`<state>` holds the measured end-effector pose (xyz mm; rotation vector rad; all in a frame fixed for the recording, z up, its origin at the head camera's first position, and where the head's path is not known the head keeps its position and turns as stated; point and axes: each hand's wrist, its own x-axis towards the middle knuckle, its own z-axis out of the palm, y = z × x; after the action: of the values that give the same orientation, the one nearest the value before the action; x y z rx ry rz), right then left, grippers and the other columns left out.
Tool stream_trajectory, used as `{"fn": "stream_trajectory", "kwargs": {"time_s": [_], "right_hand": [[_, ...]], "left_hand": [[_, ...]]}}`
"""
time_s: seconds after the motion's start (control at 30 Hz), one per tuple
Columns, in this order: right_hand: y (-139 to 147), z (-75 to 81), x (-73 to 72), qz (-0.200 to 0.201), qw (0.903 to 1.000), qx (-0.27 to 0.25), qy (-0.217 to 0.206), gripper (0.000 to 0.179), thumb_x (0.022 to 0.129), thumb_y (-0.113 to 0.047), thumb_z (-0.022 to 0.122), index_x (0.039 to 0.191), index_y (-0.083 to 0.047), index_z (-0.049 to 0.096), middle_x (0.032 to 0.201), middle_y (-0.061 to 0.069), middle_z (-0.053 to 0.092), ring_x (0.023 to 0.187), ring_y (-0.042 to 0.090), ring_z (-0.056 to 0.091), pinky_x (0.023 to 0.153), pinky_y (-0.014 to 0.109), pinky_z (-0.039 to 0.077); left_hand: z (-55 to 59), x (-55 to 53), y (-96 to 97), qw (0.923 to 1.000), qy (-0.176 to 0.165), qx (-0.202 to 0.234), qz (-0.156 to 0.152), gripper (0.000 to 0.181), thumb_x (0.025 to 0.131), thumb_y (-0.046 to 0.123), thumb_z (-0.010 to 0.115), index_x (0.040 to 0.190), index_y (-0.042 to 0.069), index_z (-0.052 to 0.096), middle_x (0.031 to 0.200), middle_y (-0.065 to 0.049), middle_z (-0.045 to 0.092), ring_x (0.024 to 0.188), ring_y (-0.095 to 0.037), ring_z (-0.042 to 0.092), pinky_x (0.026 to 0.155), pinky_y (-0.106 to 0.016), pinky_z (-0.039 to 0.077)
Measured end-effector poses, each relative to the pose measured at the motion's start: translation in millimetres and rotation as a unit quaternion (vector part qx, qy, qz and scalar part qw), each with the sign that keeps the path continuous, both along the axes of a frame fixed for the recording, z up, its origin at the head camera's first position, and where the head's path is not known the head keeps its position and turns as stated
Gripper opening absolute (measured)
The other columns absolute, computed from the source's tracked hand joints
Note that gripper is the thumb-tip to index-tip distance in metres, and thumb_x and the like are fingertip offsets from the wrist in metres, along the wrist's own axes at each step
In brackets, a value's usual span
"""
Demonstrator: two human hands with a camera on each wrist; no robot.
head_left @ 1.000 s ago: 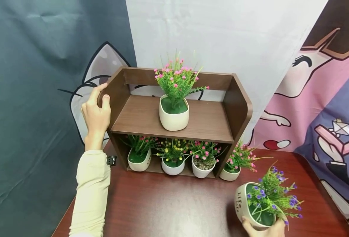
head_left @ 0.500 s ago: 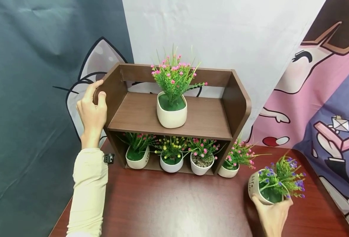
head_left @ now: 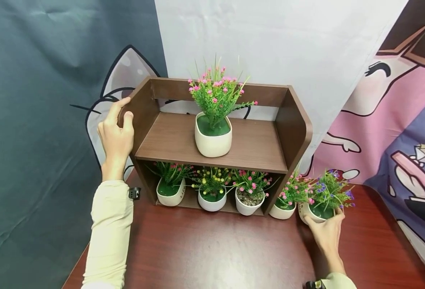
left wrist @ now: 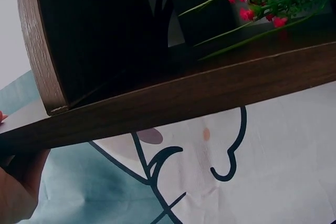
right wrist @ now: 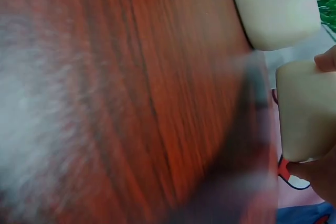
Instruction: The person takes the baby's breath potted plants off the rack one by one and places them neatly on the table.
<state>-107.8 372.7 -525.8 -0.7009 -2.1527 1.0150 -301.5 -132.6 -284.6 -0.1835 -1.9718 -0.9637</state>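
Note:
At the left, my left hand (head_left: 116, 136) grips the front edge of the left side panel of a brown two-tier wooden shelf (head_left: 169, 140); in the left wrist view the panel passes between its thumb and fingers. My right hand (head_left: 326, 233) holds an artificial potted plant with purple flowers (head_left: 329, 192) by its cream pot (right wrist: 307, 111), thumb on one side and fingers on the other. Just left of it stands a pink-flowered potted plant (head_left: 282, 210), outside the shelf's right panel. Foliage of the two overlaps in the head view.
A cream pot with pink flowers (head_left: 213, 144) stands on the upper tier. Below are a red-flowered plant (head_left: 171, 196), a yellow-flowered one (head_left: 212, 203) and a pink-flowered one in a white pot (head_left: 248, 207). The glossy red-brown table (head_left: 216, 249) has a printed cloth (head_left: 270, 44) behind it.
My right hand has carried the purple-flowered plant away from the table's front, back to beside the pink-flowered pot right of the shelf. The left hand has stayed on the side panel.

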Motion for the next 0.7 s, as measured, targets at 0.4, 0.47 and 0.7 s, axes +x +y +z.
{"fn": "stream_trajectory", "kwargs": {"time_s": [0.4,0.47,0.7], "right_hand": [[1.3,-16.9,-4.2,0.056,0.9978,0.004,-0.036,0.1,0.059,-0.017,0.076,0.131,-0.002,0.008,0.125,0.027,0.028,0.106,0.038,0.036,0.09,0.043,0.024],[1.5,-16.7,-0.5,0.071,0.9968,0.008,-0.036,0.103,0.06,-0.018,0.075,0.133,-0.005,0.005,0.128,0.027,0.026,0.11,0.038,0.033,0.093,0.041,0.022],[-3.9,2.0,12.3,0.069,0.9972,0.005,0.027,0.095,0.067,-0.009,0.069,0.136,-0.011,0.004,0.134,0.021,0.02,0.121,0.031,0.024,0.098,0.033,0.015]], "left_hand": [[-2.1,-1.5,1.5,0.9999,0.01,-0.008,0.002,0.033,0.081,0.02,0.049,0.109,0.034,0.058,0.059,-0.005,0.052,0.039,-0.012,0.019,0.047,-0.029,0.017],[-4.0,-1.3,1.6,0.9999,0.012,-0.01,-0.001,0.033,0.082,0.02,0.048,0.11,0.034,0.058,0.056,-0.007,0.049,0.039,-0.015,0.02,0.047,-0.029,0.017],[-3.2,-0.2,-0.9,0.9999,0.01,-0.012,-0.004,0.032,0.083,0.022,0.046,0.111,0.032,0.057,0.055,-0.009,0.049,0.04,-0.018,0.023,0.048,-0.029,0.018]]}}
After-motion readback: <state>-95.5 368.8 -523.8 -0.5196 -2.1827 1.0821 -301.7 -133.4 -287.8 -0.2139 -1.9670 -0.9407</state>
